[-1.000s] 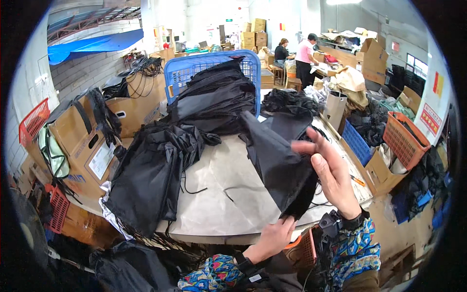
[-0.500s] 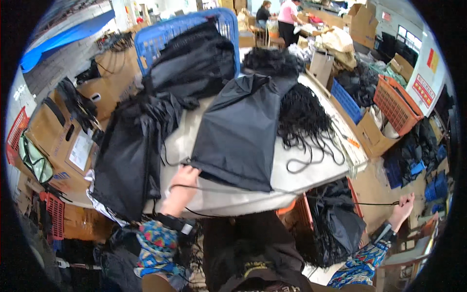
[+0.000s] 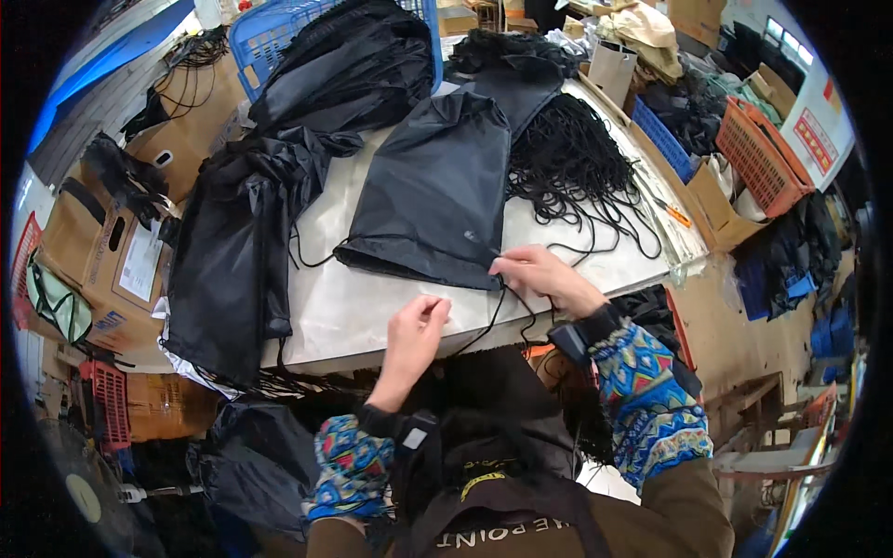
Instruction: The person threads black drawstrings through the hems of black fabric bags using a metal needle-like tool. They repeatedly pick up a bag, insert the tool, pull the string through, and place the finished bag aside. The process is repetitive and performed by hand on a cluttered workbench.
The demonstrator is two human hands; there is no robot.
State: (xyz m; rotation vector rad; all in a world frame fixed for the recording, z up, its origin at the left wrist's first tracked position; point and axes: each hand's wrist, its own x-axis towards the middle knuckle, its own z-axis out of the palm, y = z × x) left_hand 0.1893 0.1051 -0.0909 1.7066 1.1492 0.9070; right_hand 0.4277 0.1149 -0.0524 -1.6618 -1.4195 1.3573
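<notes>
Cord is pinched between the left hand and right hand at the black drawstring bag's corner; it is best kept taut while fed into the hem.

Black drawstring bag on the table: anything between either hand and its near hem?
Nothing visible. The right hand is already at the near right corner of the black drawstring bag, fingers on a black cord there. The left hand holds the same cord just short of the hem, with only bare white tabletop between.
</notes>
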